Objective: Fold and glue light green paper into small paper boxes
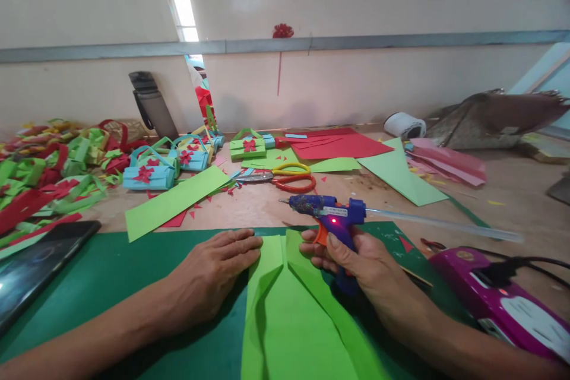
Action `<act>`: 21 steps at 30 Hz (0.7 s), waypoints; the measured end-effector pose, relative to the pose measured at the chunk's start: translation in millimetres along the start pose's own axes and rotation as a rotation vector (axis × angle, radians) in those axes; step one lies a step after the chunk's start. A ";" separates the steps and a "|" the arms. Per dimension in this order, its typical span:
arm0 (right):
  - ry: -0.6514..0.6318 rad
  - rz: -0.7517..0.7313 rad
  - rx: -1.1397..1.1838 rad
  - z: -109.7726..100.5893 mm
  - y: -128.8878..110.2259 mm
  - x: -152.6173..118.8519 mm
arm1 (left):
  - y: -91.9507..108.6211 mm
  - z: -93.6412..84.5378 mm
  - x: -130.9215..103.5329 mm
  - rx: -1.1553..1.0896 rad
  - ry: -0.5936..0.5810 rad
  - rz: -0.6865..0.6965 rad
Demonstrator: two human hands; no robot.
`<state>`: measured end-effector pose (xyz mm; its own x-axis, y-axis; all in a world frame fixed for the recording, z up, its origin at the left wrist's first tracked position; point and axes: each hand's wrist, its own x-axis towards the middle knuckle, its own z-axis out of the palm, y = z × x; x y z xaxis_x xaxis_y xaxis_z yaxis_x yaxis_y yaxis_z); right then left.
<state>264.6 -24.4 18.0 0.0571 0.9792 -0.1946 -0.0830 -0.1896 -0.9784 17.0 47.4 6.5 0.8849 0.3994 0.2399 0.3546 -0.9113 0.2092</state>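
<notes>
A folded sheet of light green paper (296, 320) lies on the dark green cutting mat (178, 273), its two long sides bent inward toward the middle. My left hand (218, 270) rests flat, with fingertips pressing the paper's upper left edge. In my right hand (356, 255) is a blue hot glue gun (329, 208), with an orange trigger and a glowing red light. Its nozzle points left above the paper's far end, and a clear glue stick (445, 225) sticks out behind. The fingertips of my right hand are close to the paper's upper right edge.
Scissors (294, 178) lie beyond the mat near finished paper bags (149, 175) and a red sheet (338, 143). A phone (44, 267) is at left, a purple power strip (503, 297) at right. A bottle (154, 105) and a handbag (494, 122) stand by the wall.
</notes>
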 end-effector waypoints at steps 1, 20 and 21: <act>0.002 0.001 0.002 -0.1 -0.1 -0.4 | 0.5 -1.9 -0.4 -0.002 -0.023 -0.005; -0.014 -0.011 -0.028 0.9 -2.5 -1.0 | 16.7 -20.1 0.8 0.104 -0.321 0.026; -0.015 -0.012 -0.028 0.9 -2.3 -0.8 | 17.4 -20.2 2.4 0.104 -0.314 0.027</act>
<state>263.9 -24.7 20.4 0.0434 0.9823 -0.1822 -0.0543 -0.1798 -0.9822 19.2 34.5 29.8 0.9384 0.3397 -0.0636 0.3448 -0.9328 0.1050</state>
